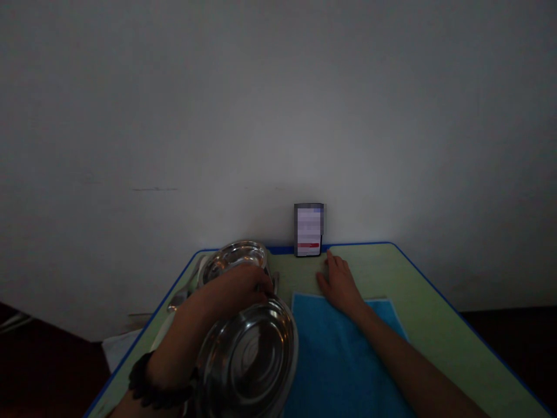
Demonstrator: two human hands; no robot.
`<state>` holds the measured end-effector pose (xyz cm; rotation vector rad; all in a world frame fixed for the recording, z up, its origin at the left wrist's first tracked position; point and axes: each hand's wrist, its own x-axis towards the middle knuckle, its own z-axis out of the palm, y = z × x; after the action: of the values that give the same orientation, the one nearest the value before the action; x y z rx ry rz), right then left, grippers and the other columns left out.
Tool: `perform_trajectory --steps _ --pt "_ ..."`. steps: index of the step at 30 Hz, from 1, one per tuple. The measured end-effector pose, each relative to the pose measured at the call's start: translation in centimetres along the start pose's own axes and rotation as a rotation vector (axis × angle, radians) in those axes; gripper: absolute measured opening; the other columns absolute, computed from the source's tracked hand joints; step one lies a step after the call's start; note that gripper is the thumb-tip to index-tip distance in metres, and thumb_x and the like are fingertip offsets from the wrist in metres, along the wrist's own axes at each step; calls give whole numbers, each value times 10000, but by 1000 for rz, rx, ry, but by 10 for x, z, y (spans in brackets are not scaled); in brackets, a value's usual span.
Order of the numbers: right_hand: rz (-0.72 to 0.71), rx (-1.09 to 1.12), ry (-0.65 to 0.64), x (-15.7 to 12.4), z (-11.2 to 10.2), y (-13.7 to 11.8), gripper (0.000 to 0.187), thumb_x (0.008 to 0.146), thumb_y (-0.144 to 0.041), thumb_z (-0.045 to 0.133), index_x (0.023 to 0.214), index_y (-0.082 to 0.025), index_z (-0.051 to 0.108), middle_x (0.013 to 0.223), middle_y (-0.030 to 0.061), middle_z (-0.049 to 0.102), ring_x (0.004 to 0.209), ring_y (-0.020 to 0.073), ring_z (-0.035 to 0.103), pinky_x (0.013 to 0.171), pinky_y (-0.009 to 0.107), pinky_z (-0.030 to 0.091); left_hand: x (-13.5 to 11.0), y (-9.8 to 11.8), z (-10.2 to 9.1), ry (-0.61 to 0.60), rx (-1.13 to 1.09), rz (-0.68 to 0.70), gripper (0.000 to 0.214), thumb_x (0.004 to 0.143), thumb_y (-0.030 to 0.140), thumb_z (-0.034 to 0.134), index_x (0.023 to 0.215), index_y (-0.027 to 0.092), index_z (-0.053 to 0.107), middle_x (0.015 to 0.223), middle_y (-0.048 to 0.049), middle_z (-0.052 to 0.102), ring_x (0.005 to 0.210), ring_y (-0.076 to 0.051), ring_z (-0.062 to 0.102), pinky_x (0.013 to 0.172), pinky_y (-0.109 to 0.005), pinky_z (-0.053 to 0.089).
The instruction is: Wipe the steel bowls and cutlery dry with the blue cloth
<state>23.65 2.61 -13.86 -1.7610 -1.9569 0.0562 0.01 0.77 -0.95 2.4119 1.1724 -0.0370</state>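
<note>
My left hand (pixel 252 283) has its fingers curled down at the far rim of a shiny stainless steel bowl (pixel 256 354) near the table's front; the fingertips are partly hidden. This bowl looks tilted. Just beyond that hand stands a second steel bowl (pixel 237 253), partly covered by the hand and wrist. My right hand (pixel 342 283) rests on the tabletop with fingers stretched forward and thumb apart, holding nothing. Its fingertips are close to a phone (pixel 308 230) leaning on the wall. Under the right wrist lies a blue cloth (pixel 335 354).
The pale green table (pixel 435 348) has a blue edge and meets a grey wall (pixel 278 116). A metal spoon-like utensil (pixel 177 299) lies at the left edge, and a thin metal handle (pixel 275 283) shows beside the left hand. Something white (pixel 119 348) sits below the table's left side.
</note>
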Motion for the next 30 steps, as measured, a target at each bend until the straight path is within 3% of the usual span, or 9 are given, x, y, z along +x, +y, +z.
perform_trajectory --steps 30 --pt "-21 -5 9 -1 0 1 556 828 -264 429 1298 19 341 1133 200 522 1046 265 441 931 389 366 1 -5 1 -5 8 -6 223 719 177 510 840 212 694 857 -30 703 790 -175 609 703 -280 429"
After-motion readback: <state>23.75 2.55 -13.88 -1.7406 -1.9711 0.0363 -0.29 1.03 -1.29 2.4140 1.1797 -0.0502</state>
